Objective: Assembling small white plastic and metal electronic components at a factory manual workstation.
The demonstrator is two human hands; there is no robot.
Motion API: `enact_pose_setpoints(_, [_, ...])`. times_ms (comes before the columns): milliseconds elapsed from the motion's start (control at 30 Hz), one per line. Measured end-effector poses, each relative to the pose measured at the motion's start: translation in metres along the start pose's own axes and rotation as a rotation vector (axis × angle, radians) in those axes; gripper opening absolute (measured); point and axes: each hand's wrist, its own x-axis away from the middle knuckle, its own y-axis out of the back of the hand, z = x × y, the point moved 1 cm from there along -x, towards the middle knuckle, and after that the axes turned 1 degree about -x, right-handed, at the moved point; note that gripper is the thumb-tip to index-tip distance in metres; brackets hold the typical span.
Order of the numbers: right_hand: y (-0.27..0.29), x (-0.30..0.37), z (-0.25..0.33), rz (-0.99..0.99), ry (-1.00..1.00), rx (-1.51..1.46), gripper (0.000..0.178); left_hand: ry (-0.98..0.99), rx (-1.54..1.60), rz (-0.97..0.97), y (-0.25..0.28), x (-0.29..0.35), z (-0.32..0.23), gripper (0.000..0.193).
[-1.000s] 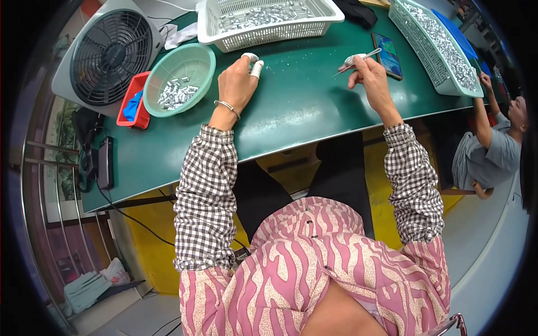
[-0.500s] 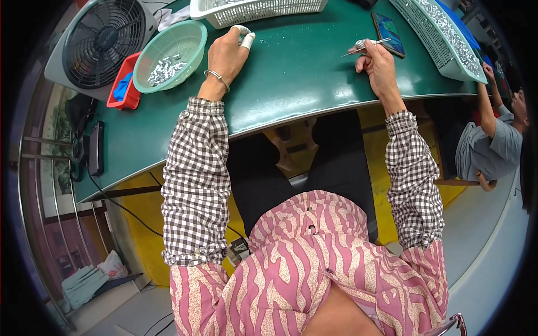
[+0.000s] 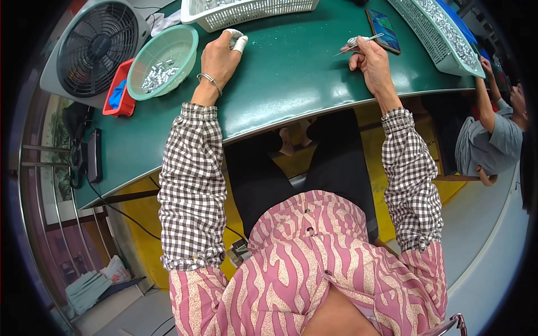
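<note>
My left hand point(image 3: 219, 60) hovers over or rests on the green table, just right of a round light-green basket point(image 3: 192, 53) holding small silver metal pieces point(image 3: 158, 77). White wrapping covers its thumb and index finger, which are curled together. Whatever may sit between those fingertips is too small or hidden to make out. Out to the right, my right hand point(image 3: 372, 64) grips a pair of metal tweezers point(image 3: 374, 37), their thin tips pointing left. At least one finger of this hand also has a white covering.
A white rectangular basket point(image 3: 246, 17) of silver pieces stands at the far edge. Beyond my right hand lie a phone point(image 3: 383, 31) and a long pale-green basket point(image 3: 434, 47). At left are a fan point(image 3: 98, 50) and a red bin point(image 3: 124, 102). Another person point(image 3: 490, 140) sits far right.
The whole view has shifted slightly, moving the table's things a little leftward in the picture. Both hands keep nearly the same pose, and the tweezers stay in my right hand.
</note>
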Motion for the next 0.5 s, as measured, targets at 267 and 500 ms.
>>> enact_pose_setpoints(267, [-0.0007,0.0001,0.0014,0.011,-0.013,-0.017,0.026,0.032,-0.002,0.027,-0.0001,0.0004,-0.0010,0.019])
enact_pose_setpoints(500, [-0.0009,-0.0013,0.0023,0.027,-0.021,-0.047,0.025,0.015,0.010,0.024,-0.0045,0.0002,0.0016,0.019])
